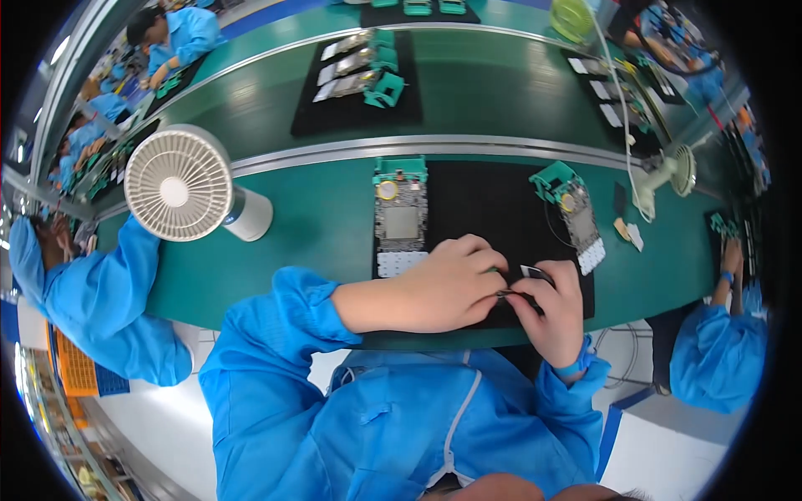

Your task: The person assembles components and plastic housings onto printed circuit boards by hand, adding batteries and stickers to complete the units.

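Observation:
Over the near part of a black mat (480, 196), my left hand (455, 284) and my right hand (553, 313) meet with fingers pinched together. Between their fingertips is something small and dark, mostly hidden by the fingers. A small black-and-white piece (530, 271) shows just beyond my right fingers; whether I hold it, I cannot tell. Left of the mat's middle lies a circuit board (402, 219) with a green plastic end piece, its near end close to my left hand. A second such board (578, 219) lies tilted at the right, beyond my right hand, with a thin wire beside it.
A white desk fan (175, 190) stands at the left, a smaller fan (668, 179) at the right by a hanging cable. Scraps (628, 232) lie nearby. Past a metal rail (334, 152), more boards (359, 71) rest on another mat. Co-workers in blue sit on both sides.

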Demonstrator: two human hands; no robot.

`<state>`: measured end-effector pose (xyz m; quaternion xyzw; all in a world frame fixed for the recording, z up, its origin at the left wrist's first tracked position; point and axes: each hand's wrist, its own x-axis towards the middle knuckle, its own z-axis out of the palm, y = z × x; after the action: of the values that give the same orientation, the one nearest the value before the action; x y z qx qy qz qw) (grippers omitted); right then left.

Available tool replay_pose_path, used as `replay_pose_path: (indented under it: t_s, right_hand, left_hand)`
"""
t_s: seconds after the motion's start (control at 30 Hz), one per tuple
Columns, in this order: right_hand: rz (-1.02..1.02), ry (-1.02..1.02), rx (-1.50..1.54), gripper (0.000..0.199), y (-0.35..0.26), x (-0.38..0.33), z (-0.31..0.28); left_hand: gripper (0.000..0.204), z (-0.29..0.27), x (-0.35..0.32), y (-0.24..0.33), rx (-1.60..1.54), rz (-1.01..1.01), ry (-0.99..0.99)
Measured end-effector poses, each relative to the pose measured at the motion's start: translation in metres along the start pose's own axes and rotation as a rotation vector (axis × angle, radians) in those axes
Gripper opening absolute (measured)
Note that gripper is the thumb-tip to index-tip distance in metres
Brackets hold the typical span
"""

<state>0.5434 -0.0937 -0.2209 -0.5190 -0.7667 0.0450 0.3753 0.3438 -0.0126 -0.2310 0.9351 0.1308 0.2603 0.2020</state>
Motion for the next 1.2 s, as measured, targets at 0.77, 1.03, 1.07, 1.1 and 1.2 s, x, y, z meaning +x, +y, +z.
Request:
replay_pose_path:
  t_s: [0.77, 1.03, 1.07, 1.1, 1.2]
  right_hand:
    - [-0.055, 0.056, -0.044, 0.023, 0.0062, -0.0041, 0.0041]
    - [-0.053, 0.059, -0.046, 0.024, 0.0054, -0.0022, 0.0036]
    - [-0.046, 0.071, -0.038, 0.023, 0.0054, -0.0018, 0.0045]
    - [-0.039, 0.084, -0.03, 0.023, 0.0056, -0.0013, 0.0054]
    - [-0.027, 0.085, -0.024, 0.022, 0.0055, -0.0003, 0.0036]
  left_hand:
    - [0.024, -0.0065, 0.0043, 0.0061, 0.064, -0.016, -0.102]
    - [0.024, -0.0071, 0.0059, 0.0049, 0.052, -0.003, -0.101]
    - [0.024, -0.0069, 0.0057, 0.0049, 0.051, -0.012, -0.098]
    - [0.024, -0.0068, 0.0056, 0.0048, 0.05, -0.022, -0.095]
    - [0.024, -0.009, 0.0076, 0.0049, 0.031, -0.026, -0.101]
